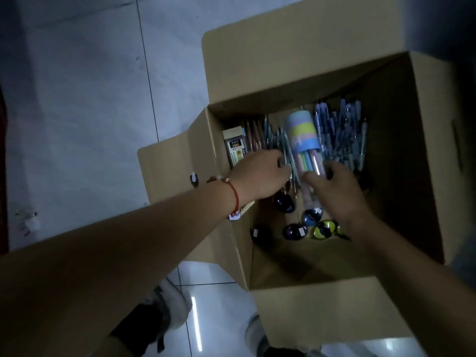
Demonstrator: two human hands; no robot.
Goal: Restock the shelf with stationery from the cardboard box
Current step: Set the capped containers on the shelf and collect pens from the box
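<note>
An open cardboard box (401, 155) stands on the floor, holding loose pens and other stationery. Both my arms reach into it. My left hand (260, 173) grips a bunch of pens (286, 150) near the box's left side. My right hand (334, 186) holds the lower end of a clear tube of pastel pens (304, 135) with a striped pastel cap. A heap of blue pens (342, 132) lies at the back right. Dark and yellow oval items (306, 228) lie on the box floor below my hands. A small grey packet (235, 148) stands against the left wall.
The box's flaps (322, 315) are folded out on all sides. Pale tiled floor (77, 99) surrounds the box. My shoes (170, 302) show at the bottom, close to the near flap. A small dark object (194, 179) lies on the floor by the left flap.
</note>
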